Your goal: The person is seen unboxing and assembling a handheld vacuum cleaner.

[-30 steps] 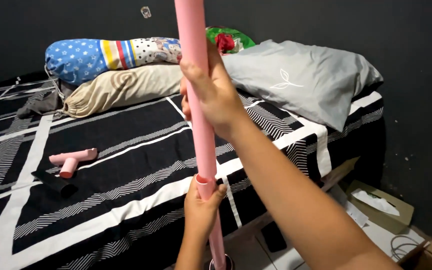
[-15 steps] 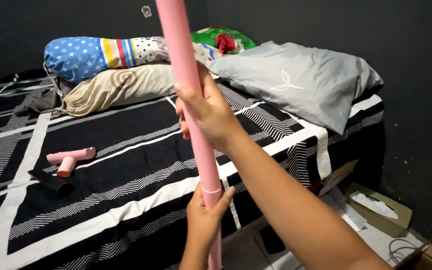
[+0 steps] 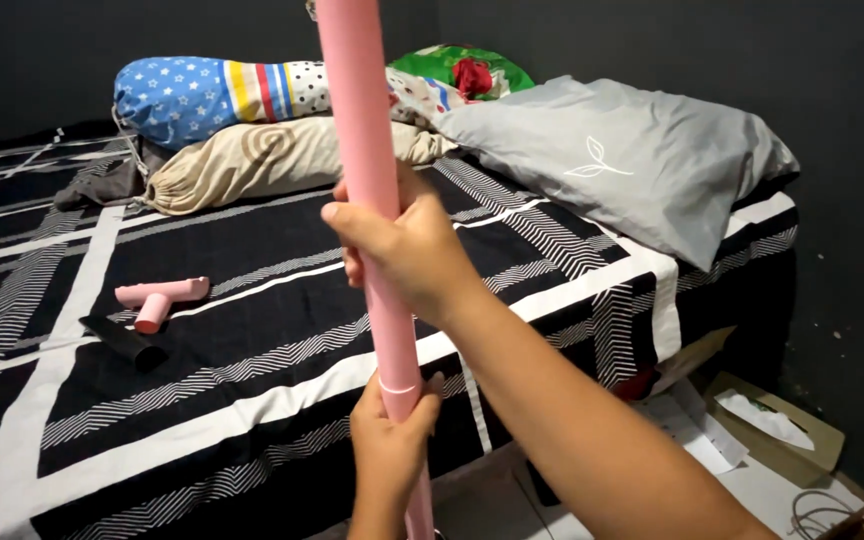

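A long pink tube [image 3: 367, 190] stands nearly upright in front of the bed [image 3: 252, 390], running from the top edge of the view down past the bottom edge, and both hands are wrapped around it. The right hand [image 3: 402, 250] grips the upper section at about mid-height, fingers curled tight round the front and the thumb hooked over the left side; it sits a little lower and further left than half a second ago. The left hand [image 3: 387, 440] closes round the tube just below a thin seam where the wider upper section meets the lower one, thumb and fingers pressed against the pink surface. A second ago an open lip showed at that joint with a narrower piece below it; now only a fine line marks it, so the two sections sit flush. The tube also leans slightly further left at its top than before, and the view has shifted, so the bedding sits a touch more to the right. On the black and white striped cover a short pink T-shaped fitting [image 3: 162, 296] lies beside a dark tube piece [image 3: 122, 342], well apart from the hands and unmoved. At the head of the bed lie a patterned bolster [image 3: 222, 95], a beige bolster [image 3: 262, 160] and a grey pillow [image 3: 612, 160].
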